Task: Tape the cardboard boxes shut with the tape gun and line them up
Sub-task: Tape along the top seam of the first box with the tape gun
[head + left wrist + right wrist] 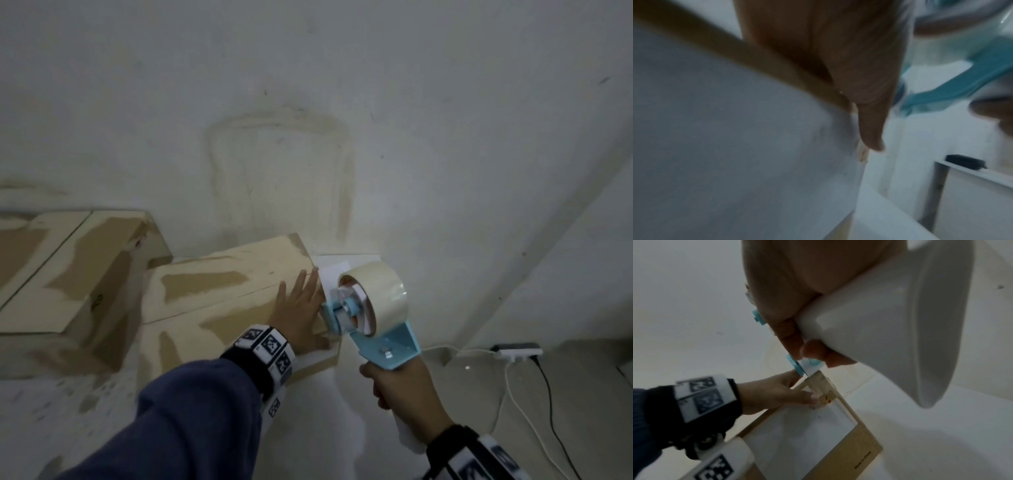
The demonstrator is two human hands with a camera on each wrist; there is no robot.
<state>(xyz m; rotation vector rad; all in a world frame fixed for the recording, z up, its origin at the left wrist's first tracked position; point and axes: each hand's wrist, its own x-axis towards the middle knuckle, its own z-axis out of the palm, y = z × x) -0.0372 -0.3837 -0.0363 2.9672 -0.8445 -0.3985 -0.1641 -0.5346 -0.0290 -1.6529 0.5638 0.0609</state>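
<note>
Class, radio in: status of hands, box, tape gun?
Left hand flat on near box. Right hand grips tape gun at box's end. Nothing obstructing.

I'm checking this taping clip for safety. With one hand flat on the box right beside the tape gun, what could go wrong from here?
1. The left hand lies flat on the cardboard box, its fingers right beside the tape gun head; the cutter could nick them.
2. The gun sits at the box's end edge, so tape may start crooked, off the seam.
3. The box carries a smooth white label where tape might grip differently.
</note>
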